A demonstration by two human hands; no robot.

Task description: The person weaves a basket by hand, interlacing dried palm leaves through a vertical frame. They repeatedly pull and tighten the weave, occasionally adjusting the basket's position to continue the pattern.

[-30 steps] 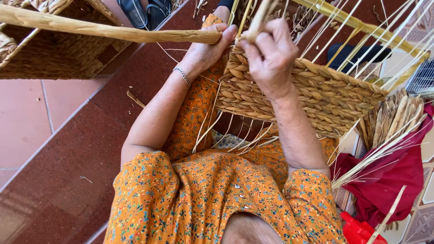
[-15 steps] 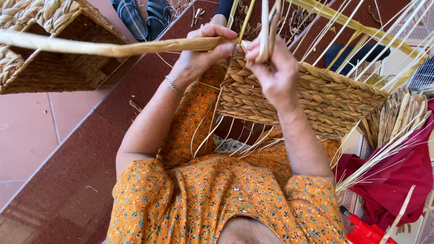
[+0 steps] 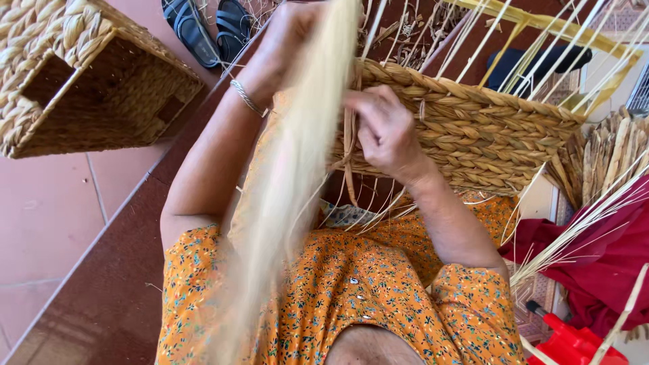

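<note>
The right hand [image 3: 382,132] presses closed fingers on a strand against the half-woven basket [image 3: 473,135] in the lap. The left hand [image 3: 291,40], above the basket's left end, grips a blurred pale straw strand [image 3: 291,196]. A finished basket [image 3: 81,81] and sandals [image 3: 209,27] lie left of it.

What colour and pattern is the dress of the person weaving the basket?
Orange with a small multicoloured floral print; the dress shows in the head view, the only one.

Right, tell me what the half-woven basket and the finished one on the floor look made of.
Half-woven basket: dried plant fibre twisted into thick braids, matte tan, probably rush or similar; thin pale stalks stick up as uprights. Finished basket: same braided fibre, apparently over a stiff frame.
</note>
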